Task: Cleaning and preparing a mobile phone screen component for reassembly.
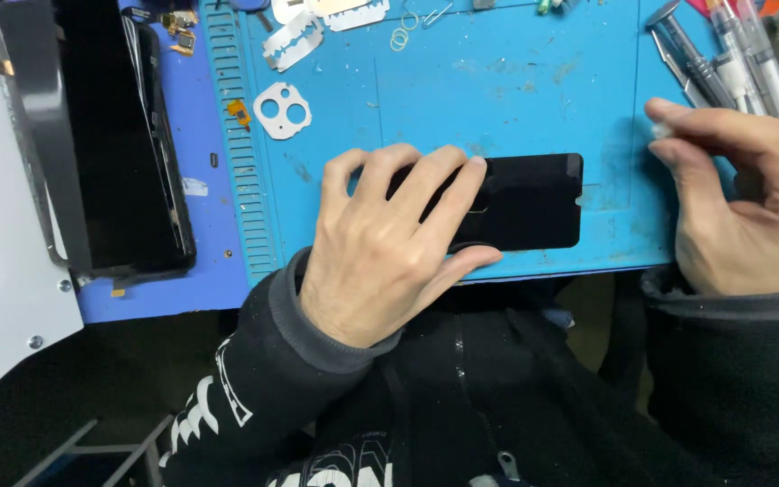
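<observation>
A black phone screen (pixel 525 200) lies flat near the front edge of the blue repair mat (pixel 462 90). My left hand (pixel 388 243) rests on its left half, fingers spread over the glass and thumb along its near edge. My right hand (pixel 741 198) hovers at the mat's right edge, thumb and forefinger pinched on a small pale bit (pixel 661 132) that is too small to identify.
Screwdrivers and tweezers (pixel 723 59) lie at the back right. A white camera-lens frame (pixel 282 111), razor blades (pixel 295 41) and small rings (pixel 401 36) sit at the back of the mat. A stack of black screens (pixel 110 135) stands on the left.
</observation>
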